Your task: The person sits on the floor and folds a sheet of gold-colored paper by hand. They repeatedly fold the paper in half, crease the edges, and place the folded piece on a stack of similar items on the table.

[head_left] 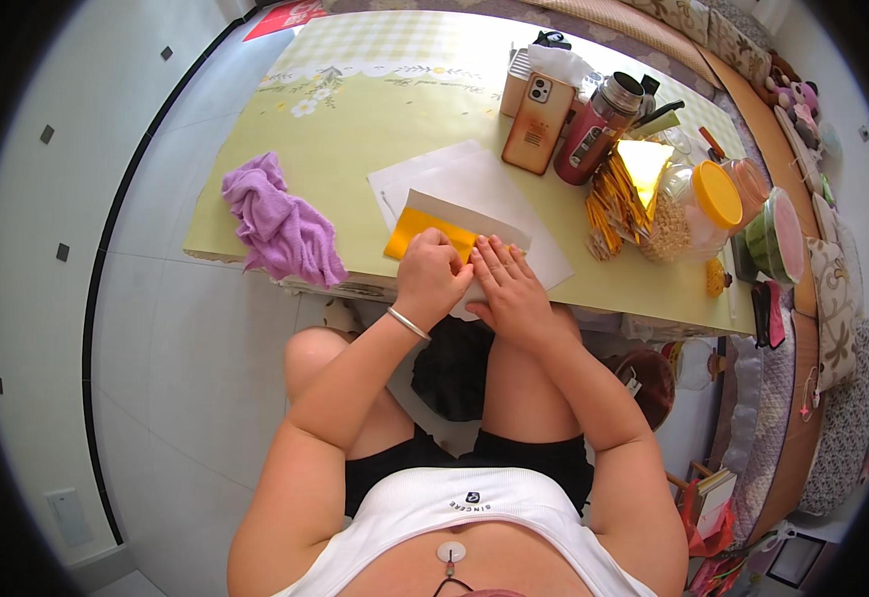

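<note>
A gold and pale-grey sheet of paper (406, 231) lies on larger white sheets (434, 169) near the table's front edge. My left hand (432, 274), with a silver bangle at the wrist, is closed over the gold part; its curled fingers seem to grip the paper by its near edge, though the fingertips are partly hidden. Beside it, my right hand (512, 289) rests with fingers stretched flat across the right end of the same sheet, its thumb pointing toward my left hand. The fingers of the two hands almost touch.
A purple cloth (280, 224) lies at the left of the table (225, 189). Toward the right stand a phone (538, 124), a maroon flask (593, 134), a heap of folded gold papers (613, 204), a yellow-lidded jar (718, 194) and a halved watermelon (774, 239).
</note>
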`<control>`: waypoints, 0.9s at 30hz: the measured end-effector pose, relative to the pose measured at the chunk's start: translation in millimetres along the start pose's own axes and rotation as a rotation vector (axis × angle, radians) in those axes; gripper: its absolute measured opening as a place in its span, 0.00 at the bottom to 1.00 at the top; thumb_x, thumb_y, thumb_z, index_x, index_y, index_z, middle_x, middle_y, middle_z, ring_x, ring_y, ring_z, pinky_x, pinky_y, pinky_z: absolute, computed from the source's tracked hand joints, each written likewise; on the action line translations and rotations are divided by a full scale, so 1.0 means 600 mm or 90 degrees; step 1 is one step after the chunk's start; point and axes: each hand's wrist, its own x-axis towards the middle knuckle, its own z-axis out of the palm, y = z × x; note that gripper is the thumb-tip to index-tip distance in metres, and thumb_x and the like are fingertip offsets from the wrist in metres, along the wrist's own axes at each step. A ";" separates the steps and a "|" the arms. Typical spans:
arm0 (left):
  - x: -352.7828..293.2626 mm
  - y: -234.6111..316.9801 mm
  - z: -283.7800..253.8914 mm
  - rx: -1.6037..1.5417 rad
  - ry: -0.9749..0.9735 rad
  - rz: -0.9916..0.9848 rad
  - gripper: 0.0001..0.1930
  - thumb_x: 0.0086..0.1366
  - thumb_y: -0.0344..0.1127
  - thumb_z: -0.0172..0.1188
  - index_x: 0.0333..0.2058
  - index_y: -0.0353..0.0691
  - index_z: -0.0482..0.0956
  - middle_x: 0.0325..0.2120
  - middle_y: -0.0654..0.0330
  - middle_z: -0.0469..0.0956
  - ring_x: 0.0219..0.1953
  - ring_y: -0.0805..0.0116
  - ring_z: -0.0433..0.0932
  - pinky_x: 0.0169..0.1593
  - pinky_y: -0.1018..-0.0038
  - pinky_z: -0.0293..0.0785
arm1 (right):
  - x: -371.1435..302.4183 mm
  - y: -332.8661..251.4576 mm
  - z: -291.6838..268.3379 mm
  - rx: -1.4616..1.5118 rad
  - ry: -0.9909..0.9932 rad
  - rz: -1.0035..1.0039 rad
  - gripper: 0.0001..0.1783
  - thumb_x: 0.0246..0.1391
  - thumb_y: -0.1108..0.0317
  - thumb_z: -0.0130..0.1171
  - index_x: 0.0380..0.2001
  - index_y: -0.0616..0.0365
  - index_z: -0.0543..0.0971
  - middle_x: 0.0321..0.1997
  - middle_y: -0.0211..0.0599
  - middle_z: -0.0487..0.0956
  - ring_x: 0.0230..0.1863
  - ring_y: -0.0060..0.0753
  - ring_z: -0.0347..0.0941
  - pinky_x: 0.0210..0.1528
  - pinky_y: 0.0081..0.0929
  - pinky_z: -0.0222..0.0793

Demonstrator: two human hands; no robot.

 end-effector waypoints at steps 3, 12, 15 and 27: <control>0.002 0.000 -0.003 0.010 -0.018 0.013 0.10 0.51 0.32 0.71 0.17 0.36 0.79 0.28 0.55 0.76 0.35 0.56 0.77 0.39 0.64 0.75 | 0.001 -0.006 -0.003 0.004 -0.023 0.021 0.51 0.48 0.47 0.71 0.70 0.61 0.65 0.77 0.49 0.60 0.78 0.53 0.52 0.78 0.51 0.43; 0.021 -0.030 -0.106 0.033 -0.108 0.203 0.13 0.46 0.30 0.70 0.33 0.36 0.81 0.40 0.52 0.79 0.46 0.50 0.77 0.50 0.60 0.74 | 0.008 -0.015 -0.047 0.016 -0.101 -0.013 0.50 0.44 0.50 0.76 0.71 0.34 0.66 0.78 0.47 0.58 0.77 0.63 0.50 0.75 0.64 0.44; 0.018 -0.052 -0.128 0.006 -0.173 0.210 0.25 0.43 0.29 0.71 0.45 0.33 0.81 0.50 0.48 0.77 0.52 0.46 0.75 0.57 0.60 0.73 | 0.008 -0.013 -0.058 0.032 -0.118 -0.053 0.48 0.43 0.51 0.76 0.70 0.31 0.68 0.78 0.40 0.60 0.77 0.65 0.50 0.75 0.66 0.43; -0.003 -0.048 -0.094 0.004 -0.146 0.309 0.10 0.51 0.24 0.63 0.34 0.38 0.83 0.37 0.55 0.80 0.42 0.54 0.78 0.46 0.61 0.76 | 0.006 0.061 -0.060 0.334 0.058 0.029 0.07 0.54 0.66 0.68 0.33 0.57 0.82 0.51 0.42 0.84 0.63 0.57 0.73 0.66 0.45 0.68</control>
